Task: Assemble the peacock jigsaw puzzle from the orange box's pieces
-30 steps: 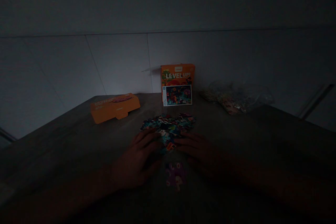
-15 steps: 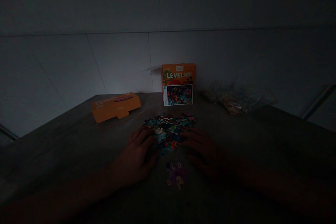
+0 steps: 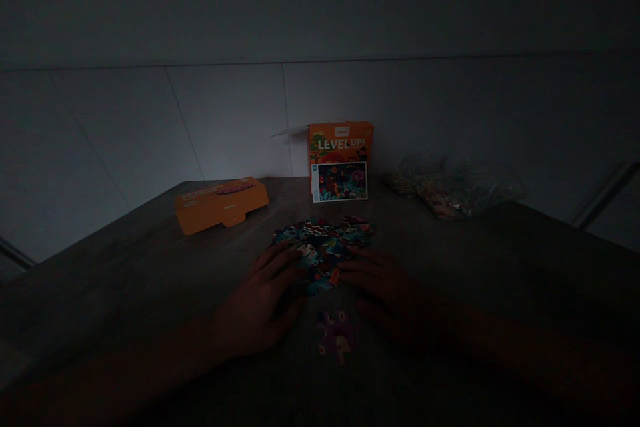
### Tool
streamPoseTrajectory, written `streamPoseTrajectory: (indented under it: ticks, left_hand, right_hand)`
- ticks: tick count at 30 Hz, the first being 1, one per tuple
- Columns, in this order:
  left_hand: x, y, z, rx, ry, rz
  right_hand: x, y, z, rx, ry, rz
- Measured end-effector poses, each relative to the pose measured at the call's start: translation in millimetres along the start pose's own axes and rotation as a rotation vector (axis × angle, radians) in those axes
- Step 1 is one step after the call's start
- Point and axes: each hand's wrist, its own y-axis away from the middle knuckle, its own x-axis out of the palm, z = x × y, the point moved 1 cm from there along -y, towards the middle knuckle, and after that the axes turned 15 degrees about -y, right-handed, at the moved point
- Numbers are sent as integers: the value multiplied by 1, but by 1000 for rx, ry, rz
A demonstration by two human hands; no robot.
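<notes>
Farthest left, beyond the left hand, an orange carton (image 3: 223,207) lies tilted on the grey table (image 3: 125,267). The left hand (image 3: 263,300) is palm down, relaxed and unclenched, its fingers stretched to the near left edge of a heap of puzzle pieces (image 3: 323,247). The heap lies between the fingers of both hands and spreads a little beyond them. Beyond it, an upright orange box (image 3: 340,141) reads "LEVEL UP!", with a picture card (image 3: 343,181) standing before it. Nearer the person, between the hands, lies a purple puzzle section (image 3: 336,337). The right hand (image 3: 383,287) is likewise loose, fingers extended to the heap's right edge. Past it, farther right, lie clear plastic bags (image 3: 453,193) with contents too dim to identify.
</notes>
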Motion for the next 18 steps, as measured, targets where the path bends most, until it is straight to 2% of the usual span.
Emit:
streamPoseTrajectory:
  ticks: [3,6,10,13,18]
  left_hand:
    - [0,0,0,-18,2,-13]
    - [-1,0,-1,20,12,-1]
    - [0,-1,-1,94,22,50]
    - [1,-1,1,97,45,77]
    - [-2,-1,0,70,50,21]
  right_hand:
    - [1,1,0,-12,12,-40]
    - [1,1,0,-16,33,-35]
    - [2,2,-3,-44,72,54]
    - [3,2,-4,-38,82,104]
    - [3,1,-2,-36,73,35]
